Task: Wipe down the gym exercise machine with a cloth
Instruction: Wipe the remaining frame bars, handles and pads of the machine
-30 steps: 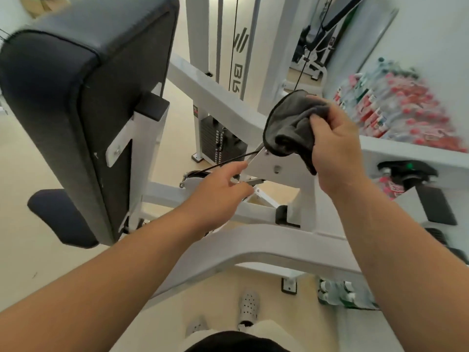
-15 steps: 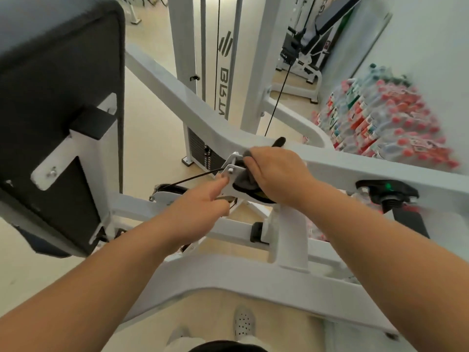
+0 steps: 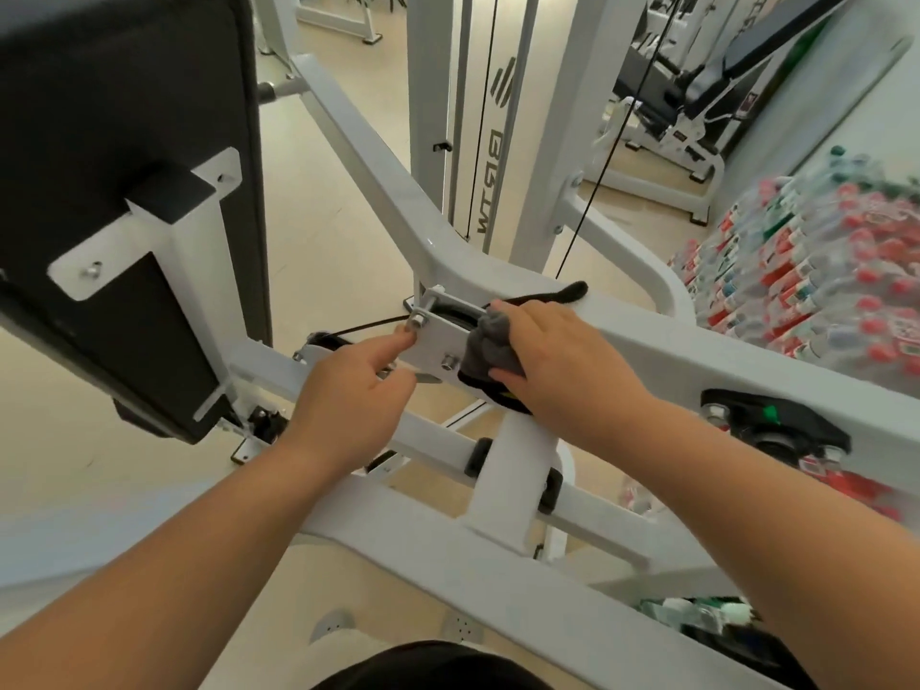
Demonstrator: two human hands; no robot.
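mid-wipe: right hand [image 3: 562, 366] clamps grey cloth [image 3: 490, 343] on white pulley bracket [image 3: 438, 341], left hand [image 3: 348, 390] loosely half-curled steadying its edge; next, probably rub along the frame.

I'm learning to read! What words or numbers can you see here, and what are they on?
"BRTN", running sideways with a striped logo above it, on the white column.
Labels on the stacked bottles: red, green and white print, too blurred to read.
Small red sticker on the far bench: too small to read.
Nothing is written on the cloth, the black pad or the white frame.
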